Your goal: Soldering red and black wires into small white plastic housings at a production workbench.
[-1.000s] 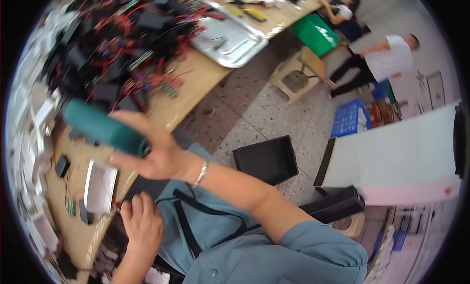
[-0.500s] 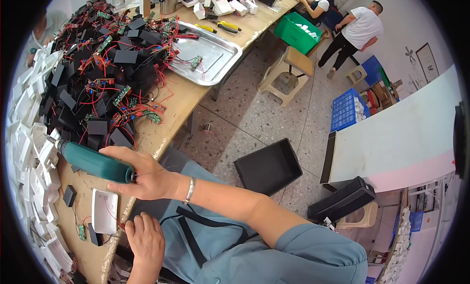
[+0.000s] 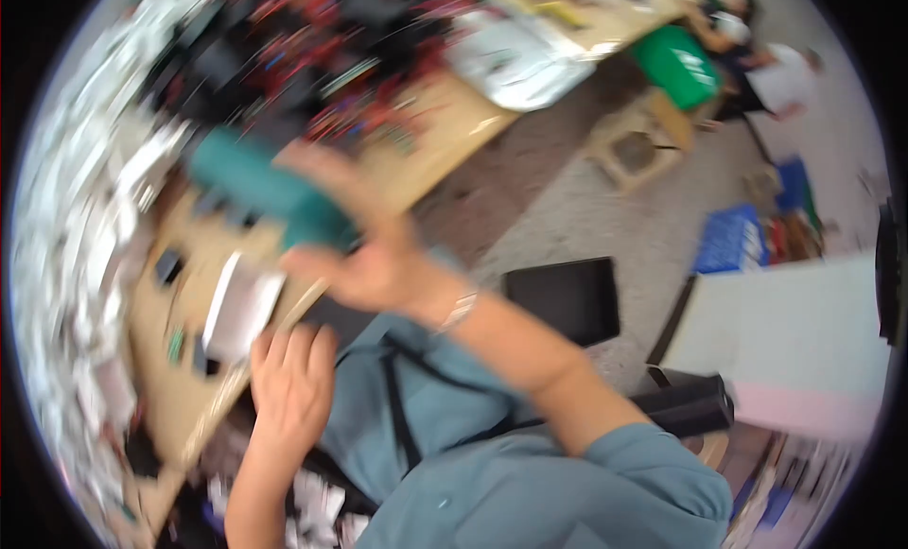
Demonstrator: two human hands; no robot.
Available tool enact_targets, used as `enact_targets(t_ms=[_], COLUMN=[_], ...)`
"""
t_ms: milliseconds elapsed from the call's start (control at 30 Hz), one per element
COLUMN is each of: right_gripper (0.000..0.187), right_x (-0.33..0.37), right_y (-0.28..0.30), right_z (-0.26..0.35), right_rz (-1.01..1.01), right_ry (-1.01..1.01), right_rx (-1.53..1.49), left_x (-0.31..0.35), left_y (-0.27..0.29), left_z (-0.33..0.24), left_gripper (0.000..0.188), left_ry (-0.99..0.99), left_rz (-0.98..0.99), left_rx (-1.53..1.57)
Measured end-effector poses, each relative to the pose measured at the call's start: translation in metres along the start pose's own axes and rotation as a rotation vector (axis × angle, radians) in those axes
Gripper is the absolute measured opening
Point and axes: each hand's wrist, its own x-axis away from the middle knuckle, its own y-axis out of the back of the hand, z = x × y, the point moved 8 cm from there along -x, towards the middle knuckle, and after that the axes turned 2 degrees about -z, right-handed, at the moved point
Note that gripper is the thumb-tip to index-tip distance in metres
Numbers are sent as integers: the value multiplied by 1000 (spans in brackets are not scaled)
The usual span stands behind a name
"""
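Observation:
My right hand (image 3: 355,237) is wrapped round a green electric screwdriver (image 3: 270,194), held above the workbench and smeared by motion. Its tip points to the far left and is too blurred to make out. At the bench's near edge my left hand (image 3: 293,388) has its fingers curled together. They lie against the near end of a white plastic case (image 3: 241,313), open side up; what they grip, if anything, is hidden. Beside the case lie a small green circuit board (image 3: 176,344), a black block (image 3: 204,357) and another black block (image 3: 169,265).
Black blocks with red wires and boards form a big heap (image 3: 312,67). White cases line the bench's left side (image 3: 95,227). Beyond are a metal tray (image 3: 520,71), a green bin (image 3: 676,67) and a stool (image 3: 638,147). A black tray (image 3: 565,300) rests on the floor.
The whole view has shifted, with the bench sliding right, and is now blurred. My right hand has carried the screwdriver up and right. My left hand now overlaps the white case's near end.

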Motion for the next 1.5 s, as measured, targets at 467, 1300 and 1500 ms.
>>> enact_targets(t_ms=[467, 1300, 1500], right_gripper=[51, 7, 30], right_x=[45, 65, 53], right_y=[15, -41, -50], right_z=[-13, 2, -5], right_rz=[58, 269, 143], right_ry=[-371, -595, -688], right_rx=[-183, -141, -400], left_x=[15, 31, 38], left_y=[31, 25, 26], left_z=[39, 37, 40], left_gripper=[21, 17, 19], left_ry=[312, 307, 395], left_rz=[-508, -609, -799], left_rx=[-8, 101, 158])
